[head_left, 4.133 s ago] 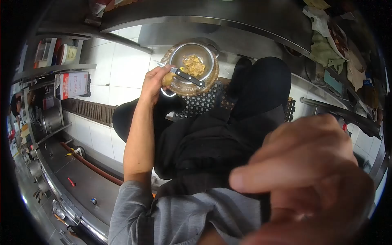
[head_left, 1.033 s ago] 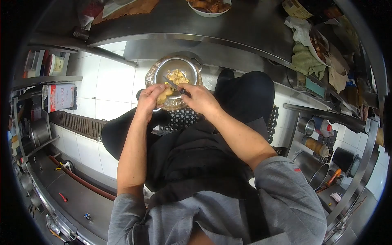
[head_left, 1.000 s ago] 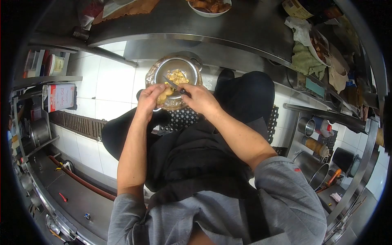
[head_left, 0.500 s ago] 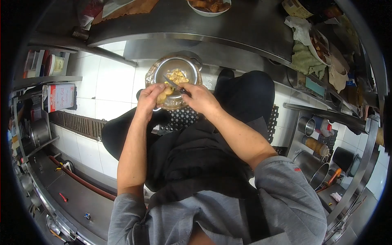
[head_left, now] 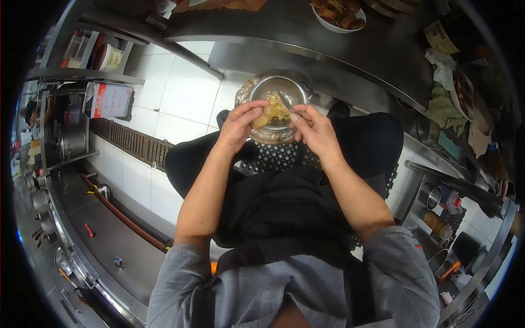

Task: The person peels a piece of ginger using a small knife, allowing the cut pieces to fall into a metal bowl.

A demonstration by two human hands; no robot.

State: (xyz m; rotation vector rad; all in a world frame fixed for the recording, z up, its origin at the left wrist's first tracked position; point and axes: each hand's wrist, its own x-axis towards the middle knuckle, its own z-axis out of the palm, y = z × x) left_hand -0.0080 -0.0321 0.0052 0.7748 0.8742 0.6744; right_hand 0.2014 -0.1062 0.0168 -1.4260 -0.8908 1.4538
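In my left hand (head_left: 240, 123) I hold a knobbly, pale yellow piece of ginger (head_left: 260, 121), fingers closed round its upper left side. My right hand (head_left: 316, 127) grips a small knife (head_left: 285, 101), its blade pointing up and to the left. Blade and ginger are a little apart. Beneath both hands stands a round steel bowl (head_left: 299, 89) with several yellow pieces (head_left: 280, 111) in it. Clear plastic (head_left: 244, 97) shows round the bowl's outside. My fingers partly hide the knife's handle.
A steel counter (head_left: 262, 24) runs across the top, bearing a white bowl of brown food (head_left: 339, 16). A red and white tin (head_left: 111, 101) sits on the left rack. Below the bowl lies a black perforated mat (head_left: 270, 158). Pots (head_left: 430, 195) stand at right.
The view has shifted, so the scene sits further right. My right hand has drawn the knife away from the ginger, and its blade now points more steeply upward.
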